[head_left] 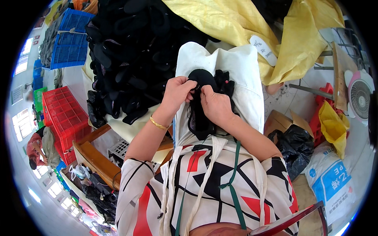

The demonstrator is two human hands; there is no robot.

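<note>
A black cloth shoe [201, 122] lies on the white cloth [246, 98] over my lap, its rounded toe pointing away from me. My left hand [178, 93] pinches the shoe's upper from the left, near the toe. From the right, my right hand [217, 105] pinches the same part, its fingers curled close to the left ones. Whether a needle or thread is between the fingertips is too small to tell. Beside the shoe, at its right, lies a bunch of black fabric bows [225, 82] with a small red bead.
A large heap of black shoes [130, 51] rises at the far left. Yellow sacking [228, 19] hangs beyond my lap with a white sole-shaped card [264, 50]. Red crates [65, 118] and a wooden frame [98, 157] stand left; a fan [359, 96] and black bag [293, 151] are right.
</note>
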